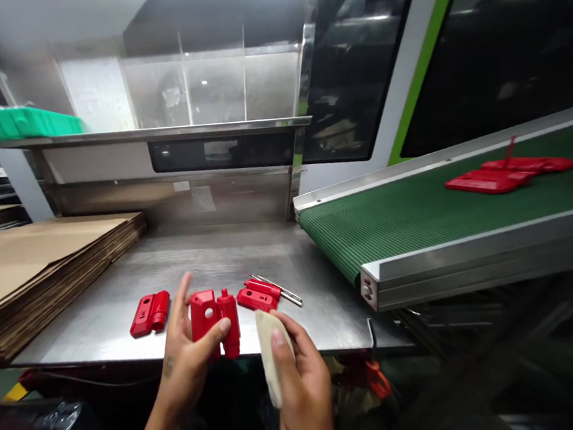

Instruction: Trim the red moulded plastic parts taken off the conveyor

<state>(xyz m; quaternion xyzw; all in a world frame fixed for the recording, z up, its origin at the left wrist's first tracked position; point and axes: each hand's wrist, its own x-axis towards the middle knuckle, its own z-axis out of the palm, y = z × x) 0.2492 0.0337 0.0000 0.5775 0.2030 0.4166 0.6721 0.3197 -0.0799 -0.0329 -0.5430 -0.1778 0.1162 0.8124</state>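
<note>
My left hand (185,351) grips a red plastic part (229,327), a flat plate with a round hole joined to a ribbed cylinder. The thumb presses on its front, and the index finger points up. In my right hand (304,381) is a folded pale cloth (269,357), pinched between thumb and fingers, just right of the red part and apart from it. A similar red part (149,314) lies on the steel table to the left. Behind the cloth lies another red part (257,298), with thin metal rods (289,296) beside it.
Stacked cardboard sheets (54,252) cover the table's left side. A green conveyor belt (391,212) slopes up to the right, carrying red moulded pieces (494,178). A shelf (183,130) with a green tray (22,122) spans the back. Orange-handled pliers (377,377) hang by the front edge.
</note>
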